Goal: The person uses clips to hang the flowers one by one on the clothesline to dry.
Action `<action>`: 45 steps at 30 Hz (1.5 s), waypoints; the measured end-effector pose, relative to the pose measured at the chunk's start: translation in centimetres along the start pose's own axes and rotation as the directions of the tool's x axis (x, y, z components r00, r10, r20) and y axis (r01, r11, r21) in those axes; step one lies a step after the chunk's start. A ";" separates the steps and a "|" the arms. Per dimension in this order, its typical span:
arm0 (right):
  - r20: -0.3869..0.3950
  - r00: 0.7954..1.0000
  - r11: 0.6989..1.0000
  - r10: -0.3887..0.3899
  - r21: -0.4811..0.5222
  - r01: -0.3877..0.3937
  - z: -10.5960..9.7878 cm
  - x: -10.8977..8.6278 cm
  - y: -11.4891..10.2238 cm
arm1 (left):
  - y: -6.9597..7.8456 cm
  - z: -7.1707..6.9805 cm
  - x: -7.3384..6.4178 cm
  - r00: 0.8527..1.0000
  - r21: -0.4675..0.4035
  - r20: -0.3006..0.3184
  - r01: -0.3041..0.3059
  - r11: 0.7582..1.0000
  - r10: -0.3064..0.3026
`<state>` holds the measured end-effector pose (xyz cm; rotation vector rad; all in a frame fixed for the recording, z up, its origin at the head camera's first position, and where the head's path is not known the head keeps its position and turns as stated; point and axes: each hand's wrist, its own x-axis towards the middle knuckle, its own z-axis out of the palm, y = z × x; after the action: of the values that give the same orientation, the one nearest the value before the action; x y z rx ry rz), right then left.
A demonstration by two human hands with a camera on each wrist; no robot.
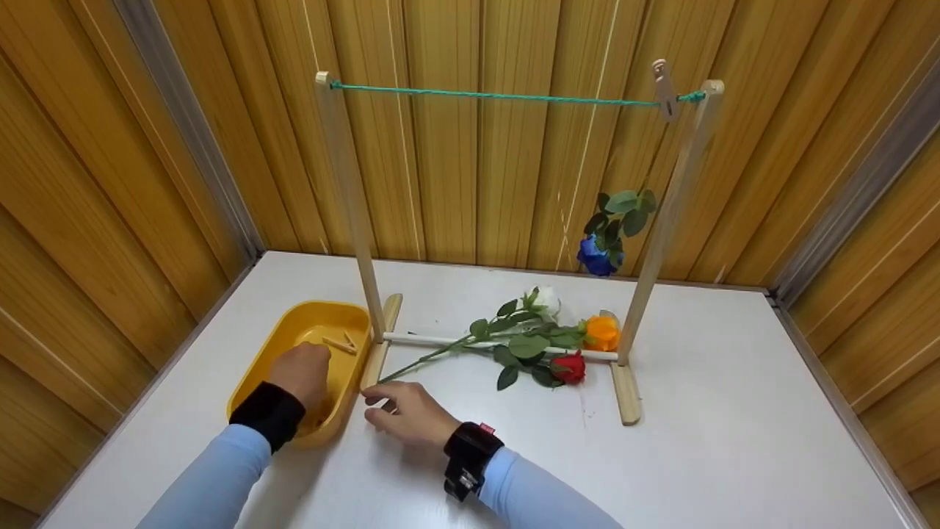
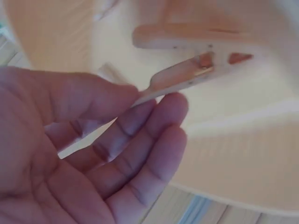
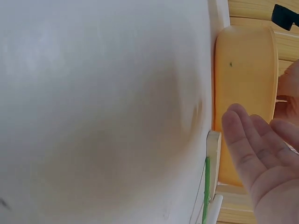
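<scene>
My left hand [image 1: 302,371] is down inside the yellow basin [image 1: 268,351]. In the left wrist view its thumb and fingers pinch one leg of a wooden clothespin [image 2: 180,77]. Several more clothespins [image 1: 339,344] lie in the basin. My right hand [image 1: 415,417] hovers beside the basin with relaxed fingers and holds nothing, its fingertips near the green stem end [image 1: 393,376]. A white rose [image 1: 545,303], an orange rose [image 1: 602,333] and a red rose [image 1: 569,367] lie across the base of a wooden rack.
A green cord [image 1: 477,95] runs between the rack's left post [image 1: 349,191] and right post [image 1: 672,220]. From it a blue rose [image 1: 601,256] hangs head down, held by a clothespin [image 1: 664,90]. Wood-patterned panels surround the white table [image 1: 720,411].
</scene>
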<state>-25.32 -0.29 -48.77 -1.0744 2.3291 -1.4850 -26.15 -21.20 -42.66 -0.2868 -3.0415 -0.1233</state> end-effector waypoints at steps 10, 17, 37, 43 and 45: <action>-0.106 0.994 0.999 -0.025 0.020 0.027 -2.7 -1.0 0.4 | 3.1 -4.3 0.9 0.989 -0.151 -0.148 -0.030 0.988 0.007; -0.194 0.980 0.999 -0.046 0.019 0.051 -5.4 -1.9 0.6 | 6.9 -5.6 1.1 0.975 -0.332 -0.220 -0.086 0.939 0.012; -0.245 0.969 0.991 0.041 0.132 -0.009 -9.7 -6.2 2.7 | 12.6 -1.8 1.4 0.904 -0.487 -0.419 -0.302 0.819 0.084; -0.257 0.964 0.977 0.067 0.212 -0.012 -10.2 -7.9 3.4 | 13.6 -0.3 1.3 0.891 -0.532 -0.446 -0.338 0.777 0.082; -0.259 0.963 0.975 0.069 0.220 -0.011 -10.4 -8.4 3.6 | 13.8 0.2 1.3 0.888 -0.552 -0.451 -0.357 0.754 0.091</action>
<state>-26.18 13.53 -48.66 -0.8108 2.2652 -1.9186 -24.84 -7.40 -41.74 -0.5910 -2.4290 -1.0480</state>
